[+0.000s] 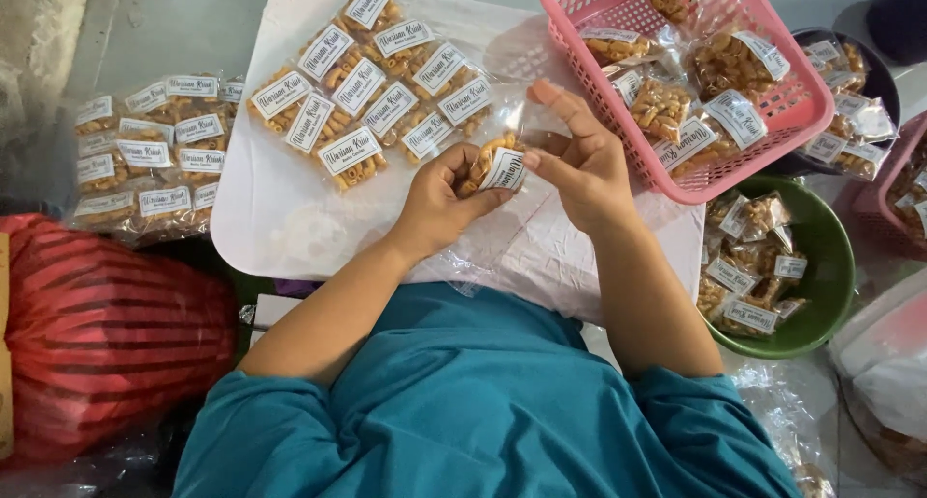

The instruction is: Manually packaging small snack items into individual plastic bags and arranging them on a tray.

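Your teal shirt (483, 411) fills the bottom edge. Above it, your left hand (444, 199) and right hand (579, 165) pinch one small clear packet (494, 167) of orange snacks with a white label, held over the white tray (280, 218). Left fingers clamp its lower end; right thumb and forefinger grip the top, other fingers splayed. Sealed packets (372, 83) lie at 11 o'clock, a pink basket (772, 131) at 1, a green bowl (826, 266) at 3.
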